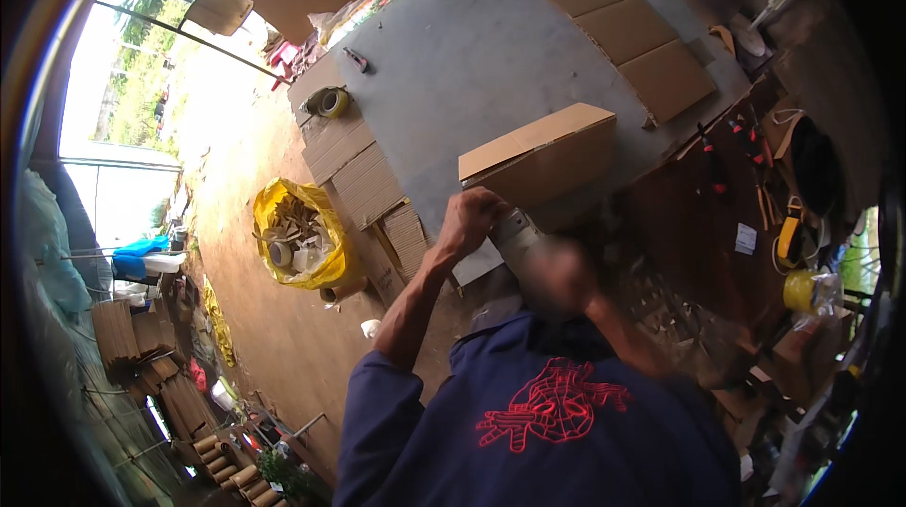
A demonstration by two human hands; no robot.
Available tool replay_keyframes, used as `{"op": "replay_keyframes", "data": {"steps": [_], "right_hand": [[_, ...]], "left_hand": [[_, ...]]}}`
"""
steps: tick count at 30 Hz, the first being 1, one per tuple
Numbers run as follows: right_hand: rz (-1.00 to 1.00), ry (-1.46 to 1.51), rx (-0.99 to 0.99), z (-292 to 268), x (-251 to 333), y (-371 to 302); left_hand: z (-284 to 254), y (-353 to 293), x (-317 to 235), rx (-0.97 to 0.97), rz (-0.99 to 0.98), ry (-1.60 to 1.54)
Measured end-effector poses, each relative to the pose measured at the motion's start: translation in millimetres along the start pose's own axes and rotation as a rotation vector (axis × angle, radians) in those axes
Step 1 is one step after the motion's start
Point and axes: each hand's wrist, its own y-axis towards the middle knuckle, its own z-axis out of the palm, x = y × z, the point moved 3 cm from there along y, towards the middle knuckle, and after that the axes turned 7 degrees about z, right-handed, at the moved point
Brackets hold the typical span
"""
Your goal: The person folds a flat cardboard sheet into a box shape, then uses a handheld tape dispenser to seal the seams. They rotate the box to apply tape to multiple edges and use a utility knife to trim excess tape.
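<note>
My left hand (469, 224) is closed, its fingers pinched together at the near left end of a cardboard box (557, 167). What the fingers hold, if anything, is too small to make out. The box lies on a grey worktable (425, 120), near its front edge. Just right of those fingers is a pale greyish, rounded thing (515, 235), whose kind I cannot tell. My right hand (559, 273) is right behind this thing, on its near side. Motion blur smears the right hand's fingers, so their grip does not show.
Flat folded cardboard (628, 40) lies at the table's far right. A tape roll (332, 103) sits at its left edge on cardboard sheets (354, 167). A yellow bag (335, 266) of scraps stands left, on the floor. Red-handled tools (710, 162) lie on the dark surface at right.
</note>
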Motion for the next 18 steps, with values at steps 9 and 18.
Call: {"op": "replay_keyframes", "data": {"steps": [9,18], "right_hand": [[-0.232,-0.160,-0.066,43,2,29],[-0.602,-0.366,-0.220,68,-14,42]], "left_hand": [[-76,88,104,0.043,0.093,0.027],[-70,112,148,0.085,0.156,-0.044]]}}
